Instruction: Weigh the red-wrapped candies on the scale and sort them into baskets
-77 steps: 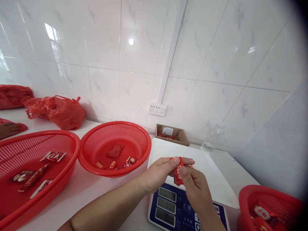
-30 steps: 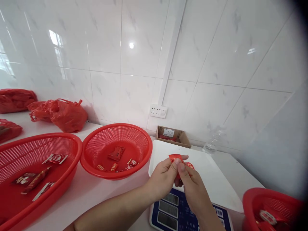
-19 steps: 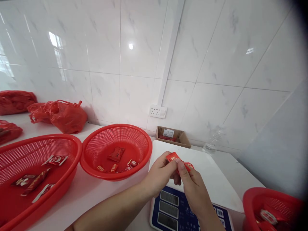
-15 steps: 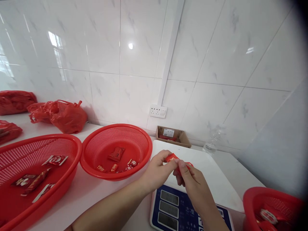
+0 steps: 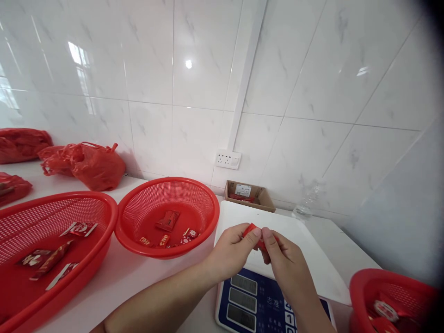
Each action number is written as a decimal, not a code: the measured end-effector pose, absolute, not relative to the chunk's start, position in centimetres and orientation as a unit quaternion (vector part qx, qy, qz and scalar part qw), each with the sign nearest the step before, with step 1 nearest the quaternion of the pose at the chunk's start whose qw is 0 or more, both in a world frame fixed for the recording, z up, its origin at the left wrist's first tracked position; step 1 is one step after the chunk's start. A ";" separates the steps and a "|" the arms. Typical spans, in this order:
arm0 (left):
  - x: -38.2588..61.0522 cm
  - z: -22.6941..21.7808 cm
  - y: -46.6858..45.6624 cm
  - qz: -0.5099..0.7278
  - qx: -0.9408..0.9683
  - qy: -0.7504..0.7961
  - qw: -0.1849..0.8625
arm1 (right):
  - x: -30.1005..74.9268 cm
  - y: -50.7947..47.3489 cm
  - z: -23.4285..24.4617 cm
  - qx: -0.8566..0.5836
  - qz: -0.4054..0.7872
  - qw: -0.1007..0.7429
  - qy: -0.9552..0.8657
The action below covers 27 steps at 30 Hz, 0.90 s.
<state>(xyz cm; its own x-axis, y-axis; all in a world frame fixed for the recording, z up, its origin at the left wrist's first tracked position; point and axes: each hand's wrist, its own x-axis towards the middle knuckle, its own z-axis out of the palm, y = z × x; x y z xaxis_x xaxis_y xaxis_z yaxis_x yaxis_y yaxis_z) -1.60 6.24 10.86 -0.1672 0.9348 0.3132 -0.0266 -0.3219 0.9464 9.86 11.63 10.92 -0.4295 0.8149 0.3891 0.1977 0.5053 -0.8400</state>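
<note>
Above the white pan of a digital scale (image 5: 308, 259), my two hands meet around a small red wrapped packet (image 5: 252, 228). Its left part is pinched between the thumb and fingers of my left hand (image 5: 233, 249). My right hand (image 5: 286, 256) grips the other side, thumb on top. Most of the packet is hidden by the fingers, so its contents cannot be told. The scale's blue panel with three displays (image 5: 243, 300) lies below my hands, partly covered by the right forearm.
A round red basket (image 5: 204, 194) with several small packets stands left of the scale, beside a larger red basket (image 5: 104, 217). Another red basket (image 5: 364, 277) is at right. Behind are a cardboard box (image 5: 265, 200), a clear plastic container (image 5: 305, 206) and red bags (image 5: 99, 169).
Both hands have shifted slightly downward and right, with the thumbs now side by side on the red packet. Less of the packet shows. The baskets and scale stay in place.
</note>
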 end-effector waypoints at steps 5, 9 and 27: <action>-1.7 10.6 6.5 0.620 0.499 0.430 0.425 | 10.0 11.2 11.4 -0.314 0.351 0.423 -0.774; -1.7 10.8 6.4 0.628 0.498 0.407 0.438 | 9.9 11.4 10.9 -0.305 0.390 0.427 -0.756; -2.7 11.4 5.8 0.611 0.530 0.409 0.423 | 11.2 11.6 11.7 -0.295 0.365 0.378 -0.798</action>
